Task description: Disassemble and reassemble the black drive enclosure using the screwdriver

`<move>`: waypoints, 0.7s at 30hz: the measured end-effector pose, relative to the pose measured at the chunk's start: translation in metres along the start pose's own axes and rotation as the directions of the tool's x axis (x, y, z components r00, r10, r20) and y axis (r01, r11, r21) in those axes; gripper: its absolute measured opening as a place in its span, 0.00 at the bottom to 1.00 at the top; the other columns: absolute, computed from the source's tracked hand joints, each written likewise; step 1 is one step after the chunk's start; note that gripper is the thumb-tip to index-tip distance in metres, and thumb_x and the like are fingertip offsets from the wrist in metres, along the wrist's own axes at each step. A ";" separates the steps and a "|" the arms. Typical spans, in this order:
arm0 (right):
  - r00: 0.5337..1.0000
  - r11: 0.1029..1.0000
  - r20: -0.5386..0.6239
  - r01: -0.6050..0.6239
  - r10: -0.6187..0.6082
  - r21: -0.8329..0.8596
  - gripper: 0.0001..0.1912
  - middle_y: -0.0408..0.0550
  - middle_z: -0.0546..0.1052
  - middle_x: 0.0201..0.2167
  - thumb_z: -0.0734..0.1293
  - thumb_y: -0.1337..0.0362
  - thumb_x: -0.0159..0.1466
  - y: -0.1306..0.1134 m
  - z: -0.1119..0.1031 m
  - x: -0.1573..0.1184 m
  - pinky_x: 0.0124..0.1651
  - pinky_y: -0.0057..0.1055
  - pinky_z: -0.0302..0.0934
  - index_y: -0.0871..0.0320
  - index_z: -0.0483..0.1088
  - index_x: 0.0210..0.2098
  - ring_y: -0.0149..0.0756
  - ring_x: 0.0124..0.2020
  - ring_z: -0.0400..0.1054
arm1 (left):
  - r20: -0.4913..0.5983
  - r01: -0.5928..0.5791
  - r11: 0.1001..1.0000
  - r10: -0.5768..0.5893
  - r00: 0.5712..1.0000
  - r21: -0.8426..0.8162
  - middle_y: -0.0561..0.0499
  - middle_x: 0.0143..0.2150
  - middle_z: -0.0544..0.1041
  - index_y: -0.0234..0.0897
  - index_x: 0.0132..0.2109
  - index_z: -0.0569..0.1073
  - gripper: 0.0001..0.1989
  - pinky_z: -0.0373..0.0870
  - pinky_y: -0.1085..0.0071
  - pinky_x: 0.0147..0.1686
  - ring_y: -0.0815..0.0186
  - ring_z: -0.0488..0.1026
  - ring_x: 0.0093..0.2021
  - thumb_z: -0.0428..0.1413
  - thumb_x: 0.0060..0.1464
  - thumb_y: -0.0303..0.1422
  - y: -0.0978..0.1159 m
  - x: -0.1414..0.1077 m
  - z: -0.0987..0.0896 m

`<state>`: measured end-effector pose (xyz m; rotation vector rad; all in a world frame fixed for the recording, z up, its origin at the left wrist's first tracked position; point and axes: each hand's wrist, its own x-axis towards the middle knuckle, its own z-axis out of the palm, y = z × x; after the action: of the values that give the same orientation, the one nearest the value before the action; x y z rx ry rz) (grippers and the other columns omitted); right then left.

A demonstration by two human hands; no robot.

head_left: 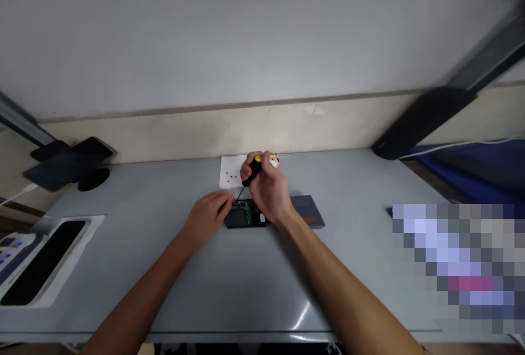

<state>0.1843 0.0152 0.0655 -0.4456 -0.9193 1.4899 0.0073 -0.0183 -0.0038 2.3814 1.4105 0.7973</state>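
My right hand [270, 188] is wrapped round a screwdriver [255, 169] with a black handle and a yellow end cap. The shaft slants down to the upper left part of a small opened electronic device [237, 218], where a green circuit board [248, 210] shows inside a black case. Close to the screwdriver's tip, at the device's top left corner, my left hand [211, 210] has its fingertips pressed together; what they pinch, if anything, is hidden. A dark grey flat cover or box [307, 211] lies to the right, partly behind my right wrist.
Behind the device, several tiny dark screws lie on white paper [225, 180]. A phone on a stand [69, 161] is at the back left; another phone [45, 262] and a power strip [16, 251] are nearer. A black cylinder [422, 122] stands back right, with a blurred-out object [451, 262] in front.
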 end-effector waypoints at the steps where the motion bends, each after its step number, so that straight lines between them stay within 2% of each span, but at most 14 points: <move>1: 1.000 1.000 -0.009 0.016 -0.016 0.004 0.17 0.43 0.62 0.27 0.61 0.47 0.70 0.001 0.001 -0.001 0.37 0.33 0.56 0.53 0.66 0.35 0.34 0.29 0.57 | 0.009 0.001 1.000 -0.001 1.000 -0.012 0.50 0.44 0.80 0.39 0.44 0.74 0.14 0.71 0.65 0.48 0.63 0.76 0.44 0.45 0.72 0.36 0.000 0.000 -0.001; 5: 1.000 0.999 0.001 0.027 -0.027 -0.034 0.11 0.40 0.60 0.25 0.64 0.55 0.70 0.002 -0.002 0.000 0.35 0.32 0.52 0.52 0.61 0.35 0.33 0.28 0.55 | 0.037 0.020 0.999 -0.019 0.999 -0.048 0.50 0.43 0.80 0.40 0.44 0.75 0.14 0.70 0.66 0.47 0.64 0.76 0.43 0.45 0.72 0.36 0.001 0.001 -0.004; 9: 0.998 0.999 0.054 -0.011 0.014 -0.047 0.09 0.40 0.62 0.24 0.62 0.55 0.71 -0.001 -0.008 0.002 0.37 0.33 0.54 0.50 0.60 0.36 0.35 0.28 0.56 | 0.040 0.043 0.997 -0.040 0.998 -0.071 0.51 0.44 0.80 0.40 0.44 0.75 0.14 0.70 0.67 0.47 0.63 0.77 0.44 0.46 0.71 0.36 0.002 0.002 -0.006; 14: 0.992 0.999 0.123 -0.025 0.028 -0.027 0.09 0.46 0.68 0.34 0.61 0.60 0.71 -0.008 -0.013 0.003 0.45 0.35 0.57 0.54 0.67 0.35 0.36 0.36 0.64 | 0.046 0.057 0.995 -0.053 0.998 -0.083 0.51 0.45 0.80 0.40 0.44 0.76 0.14 0.71 0.66 0.48 0.63 0.77 0.44 0.46 0.71 0.36 0.001 0.003 -0.006; 18: 0.980 0.994 0.172 -0.093 0.100 -0.051 0.12 0.47 0.67 0.32 0.61 0.58 0.71 -0.012 -0.013 0.008 0.44 0.37 0.58 0.55 0.69 0.34 0.37 0.35 0.63 | 0.049 0.082 0.992 -0.077 0.996 -0.097 0.52 0.46 0.80 0.42 0.46 0.77 0.14 0.71 0.66 0.50 0.63 0.77 0.46 0.47 0.71 0.36 0.000 0.003 -0.005; 21: 0.986 0.995 0.134 -0.097 0.096 0.003 0.17 0.44 0.63 0.27 0.58 0.52 0.73 -0.009 -0.009 0.009 0.40 0.36 0.57 0.54 0.68 0.34 0.36 0.31 0.59 | 0.048 0.096 0.991 -0.092 0.995 -0.095 0.52 0.47 0.81 0.42 0.45 0.77 0.14 0.71 0.66 0.50 0.63 0.77 0.47 0.47 0.71 0.37 0.000 0.003 -0.005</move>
<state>0.1949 0.0257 0.0690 -0.3912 -1.0078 1.6272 0.0056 -0.0165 0.0014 2.2285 1.4212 0.7679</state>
